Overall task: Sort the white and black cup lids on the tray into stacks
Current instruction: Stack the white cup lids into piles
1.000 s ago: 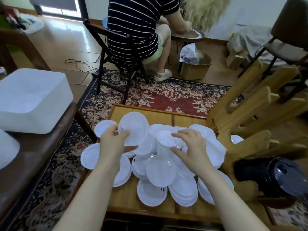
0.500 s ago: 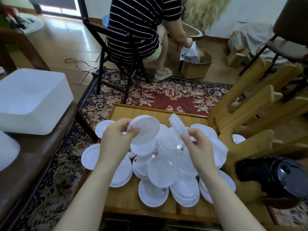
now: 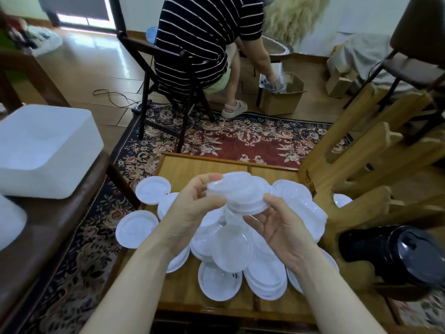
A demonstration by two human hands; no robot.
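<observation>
Several white cup lids [image 3: 224, 280] lie spread and overlapping on the wooden tray [image 3: 204, 166]. Above them my left hand [image 3: 192, 208] pinches the left edge of a small stack of white lids [image 3: 240, 194]. My right hand [image 3: 279, 225] is palm up under the stack's right side, fingertips touching its rim. A stack of black lids [image 3: 395, 254] lies on its side at the right, off the tray, beside the wooden stand.
A wooden stand [image 3: 356, 165] rises at the tray's right edge. A white foam box [image 3: 43, 150] rests on a dark bench at left. A person in a striped shirt sits on a black chair [image 3: 168, 92] beyond the rug, reaching into a cardboard box [image 3: 281, 97].
My right hand lifted a lid off the pile and brought it to the lid in my left hand. Both hands now hold the joined lids together above the tray.
</observation>
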